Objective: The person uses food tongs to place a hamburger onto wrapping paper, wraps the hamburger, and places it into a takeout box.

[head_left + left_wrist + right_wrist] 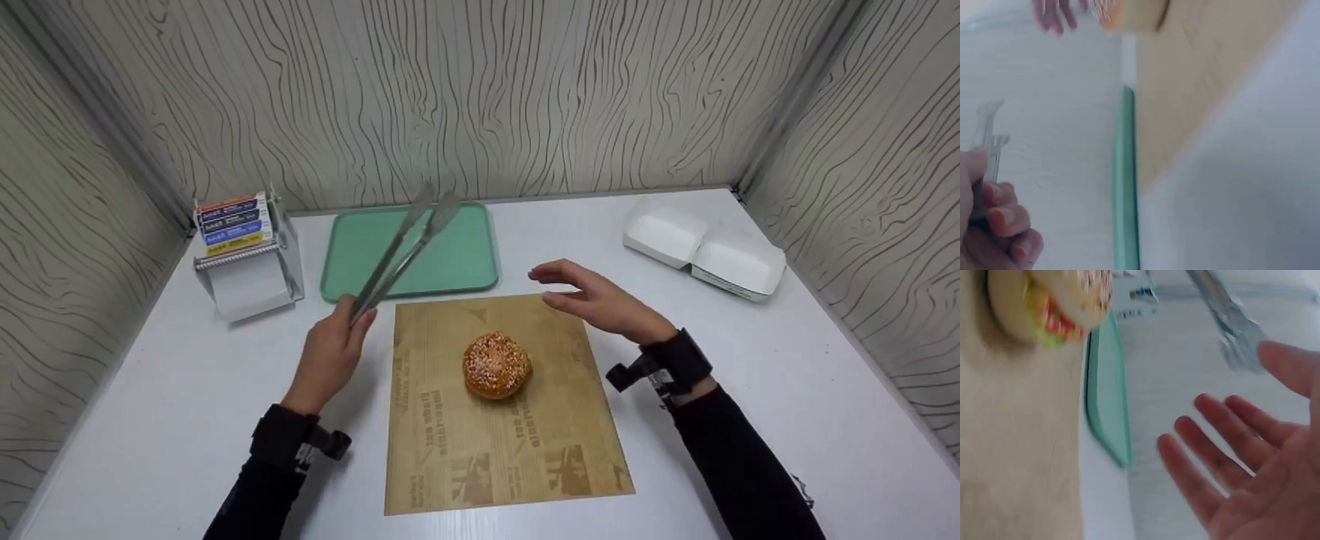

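Observation:
A burger (496, 365) with a seed-topped bun sits on a sheet of printed brown paper (431, 472). Red and green filling shows at the burger's side in the right wrist view (1058, 323). My left hand (326, 358) grips metal tongs (388, 259) by their handle end, left of the paper. The tongs point up and away, their tips apart over the green tray (349, 262), with nothing between them. My right hand (604, 304) hovers near the paper's far right corner, fingers loosely bent and holding nothing; its palm and spread fingers show in the right wrist view.
At the back left stands a dispenser (251, 285) with white paper and several coloured boxes on top. An opened white takeaway box (739, 262) lies at the back right. Patterned walls (525, 97) enclose the white table (787, 390) at the back and sides.

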A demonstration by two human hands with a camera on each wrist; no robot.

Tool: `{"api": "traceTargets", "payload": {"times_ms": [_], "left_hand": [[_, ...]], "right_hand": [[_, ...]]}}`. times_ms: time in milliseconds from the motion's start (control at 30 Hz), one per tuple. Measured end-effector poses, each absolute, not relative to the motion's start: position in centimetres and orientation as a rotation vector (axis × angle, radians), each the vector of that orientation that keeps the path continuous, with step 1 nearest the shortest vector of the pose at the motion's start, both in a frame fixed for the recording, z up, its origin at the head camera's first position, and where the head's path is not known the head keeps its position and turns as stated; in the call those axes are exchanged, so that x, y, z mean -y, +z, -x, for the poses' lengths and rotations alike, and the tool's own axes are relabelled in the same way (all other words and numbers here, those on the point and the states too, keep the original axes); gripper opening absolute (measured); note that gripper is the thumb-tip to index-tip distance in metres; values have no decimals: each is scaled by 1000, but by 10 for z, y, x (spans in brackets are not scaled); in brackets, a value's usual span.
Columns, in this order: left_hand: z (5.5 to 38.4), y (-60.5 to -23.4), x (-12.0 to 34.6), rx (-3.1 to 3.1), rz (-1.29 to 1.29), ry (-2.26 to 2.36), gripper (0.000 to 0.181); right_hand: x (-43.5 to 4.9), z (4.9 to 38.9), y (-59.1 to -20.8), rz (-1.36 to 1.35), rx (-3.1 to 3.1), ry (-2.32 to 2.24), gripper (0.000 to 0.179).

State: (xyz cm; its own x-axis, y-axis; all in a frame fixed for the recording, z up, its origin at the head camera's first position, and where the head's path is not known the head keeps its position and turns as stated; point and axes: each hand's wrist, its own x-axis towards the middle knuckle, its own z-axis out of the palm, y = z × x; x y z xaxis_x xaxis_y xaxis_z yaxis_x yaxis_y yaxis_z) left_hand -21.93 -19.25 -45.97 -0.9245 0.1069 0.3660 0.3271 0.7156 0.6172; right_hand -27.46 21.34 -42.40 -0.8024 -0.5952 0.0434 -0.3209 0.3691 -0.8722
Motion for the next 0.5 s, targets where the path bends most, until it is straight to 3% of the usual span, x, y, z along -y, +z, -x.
{"api": "traceTargets", "payload": {"times_ms": [200,500], "left_hand": [[233,-468,230,2730,88,-976,24],[246,-483,249,2868,-9,-936,26]], "right_hand": [[-254,283,-440,642,-2349,-1128,65],[-253,288,-459,727,-2429,-867,70]]}}
